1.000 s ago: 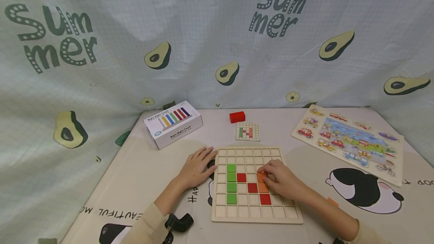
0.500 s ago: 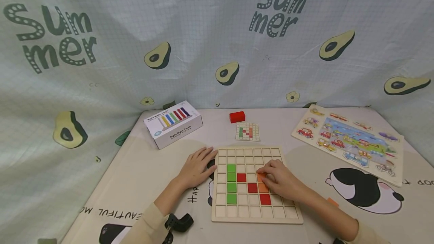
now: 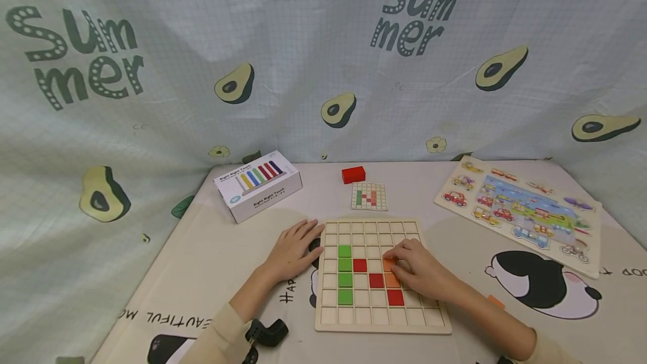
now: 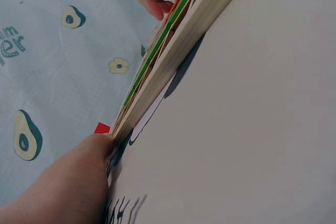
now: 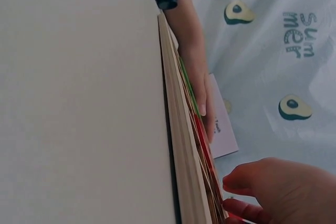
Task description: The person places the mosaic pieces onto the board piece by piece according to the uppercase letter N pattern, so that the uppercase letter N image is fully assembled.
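The wooden grid board (image 3: pixel 374 328) lies on the table with green tiles (image 3: pixel 345 280), red tiles (image 3: pixel 376 280) and orange tiles (image 3: pixel 392 280) in its cells. At the right part of the grid, my right hand (image 3: pixel 422 268) pinches the upper orange tile (image 3: pixel 388 263) with thumb and fingertips; the fingers partly cover it. My left hand (image 3: pixel 293 251) rests beside the board's left edge, fingers stretched, fingertips touching the rim. Each wrist view sees the board edge-on, with the left hand (image 4: pixel 68 179) and the right hand (image 5: pixel 289 192) at its sides.
Behind the board lie a small pattern card (image 3: pixel 369 196) and a red block (image 3: pixel 354 174). A white box (image 3: pixel 260 185) stands back left, a picture puzzle (image 3: pixel 520 212) back right. Another orange piece (image 3: pixel 496 301) shows beside the right forearm.
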The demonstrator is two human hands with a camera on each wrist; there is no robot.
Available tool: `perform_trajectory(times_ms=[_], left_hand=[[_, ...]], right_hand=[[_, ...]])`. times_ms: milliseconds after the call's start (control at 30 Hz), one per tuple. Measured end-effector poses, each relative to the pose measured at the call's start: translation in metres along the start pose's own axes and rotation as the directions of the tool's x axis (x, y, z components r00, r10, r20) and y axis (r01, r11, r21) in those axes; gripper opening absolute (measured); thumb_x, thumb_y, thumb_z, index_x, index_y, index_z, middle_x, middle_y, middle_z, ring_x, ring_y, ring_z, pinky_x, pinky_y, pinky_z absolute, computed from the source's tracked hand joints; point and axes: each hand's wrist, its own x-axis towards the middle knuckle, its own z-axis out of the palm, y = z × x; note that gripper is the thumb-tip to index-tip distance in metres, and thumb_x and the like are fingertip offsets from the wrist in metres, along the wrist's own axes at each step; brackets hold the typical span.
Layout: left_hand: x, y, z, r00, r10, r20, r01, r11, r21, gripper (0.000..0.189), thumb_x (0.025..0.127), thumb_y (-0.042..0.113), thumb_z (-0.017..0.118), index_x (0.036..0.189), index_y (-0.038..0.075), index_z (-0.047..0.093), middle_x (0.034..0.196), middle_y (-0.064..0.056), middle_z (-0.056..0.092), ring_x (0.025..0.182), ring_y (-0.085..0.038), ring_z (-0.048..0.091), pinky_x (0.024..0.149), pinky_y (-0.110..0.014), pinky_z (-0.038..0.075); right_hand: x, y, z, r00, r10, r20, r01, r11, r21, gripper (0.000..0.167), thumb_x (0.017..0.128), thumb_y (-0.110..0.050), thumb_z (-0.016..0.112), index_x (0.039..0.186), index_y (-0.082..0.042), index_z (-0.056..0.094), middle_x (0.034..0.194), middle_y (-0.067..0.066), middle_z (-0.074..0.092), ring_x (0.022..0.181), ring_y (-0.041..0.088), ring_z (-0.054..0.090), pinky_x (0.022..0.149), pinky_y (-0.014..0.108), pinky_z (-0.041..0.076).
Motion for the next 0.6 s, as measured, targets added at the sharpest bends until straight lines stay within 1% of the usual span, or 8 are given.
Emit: perform_trajectory(times_ms=[167, 333, 500, 600], left_hand=[[0.000, 0.000, 0.000, 1.000, -0.007, 0.004, 0.007, 1.000, -0.003, 0.056, 0.095, 0.045, 0.037, 0.144, 0.018, 0.032, 0.146, -0.007, 0.030, 0.135, -0.027, 0.021, 0.103, -0.048, 0.022], [0.000, 0.001, 0.000, 1.000, -0.014, 0.009, 0.014, 1.000, -0.004, 0.056, 0.095, 0.045, 0.038, 0.144, 0.017, 0.033, 0.146, -0.008, 0.030, 0.135, -0.028, 0.021, 0.103, -0.048, 0.022], [0.000, 0.002, 0.000, 1.000, -0.017, 0.014, 0.018, 1.000, -0.006, 0.056, 0.096, 0.045, 0.037, 0.144, 0.017, 0.032, 0.147, -0.008, 0.030, 0.135, -0.029, 0.021, 0.103, -0.048, 0.021], [0.000, 0.002, 0.000, 1.000, -0.014, 0.008, 0.015, 1.000, -0.007, 0.056, 0.095, 0.045, 0.038, 0.144, 0.017, 0.033, 0.146, -0.008, 0.030, 0.135, -0.029, 0.021, 0.103, -0.048, 0.021]], right_hand=[[-0.003, -0.002, -0.006, 1.000, 0.031, -0.003, -0.031, 0.999, 0.008, 0.019, 0.083, -0.008, 0.064, 0.102, -0.012, 0.065, 0.098, -0.005, 0.055, 0.089, 0.010, 0.049, 0.075, 0.030, 0.044], [-0.008, -0.002, -0.015, 0.999, 0.034, -0.014, -0.034, 0.999, -0.009, 0.021, 0.083, -0.006, 0.063, 0.104, -0.010, 0.065, 0.097, -0.004, 0.055, 0.087, 0.010, 0.049, 0.073, 0.030, 0.044], [-0.019, 0.003, -0.025, 0.998, 0.044, -0.054, -0.043, 0.999, 0.008, 0.023, 0.082, -0.004, 0.065, 0.105, -0.008, 0.065, 0.097, -0.003, 0.057, 0.083, 0.011, 0.050, 0.068, 0.028, 0.044], [-0.028, 0.009, -0.032, 0.995, 0.044, -0.090, -0.044, 0.999, 0.007, 0.025, 0.081, -0.002, 0.066, 0.105, -0.008, 0.064, 0.097, -0.004, 0.058, 0.082, 0.012, 0.053, 0.068, 0.027, 0.047]])
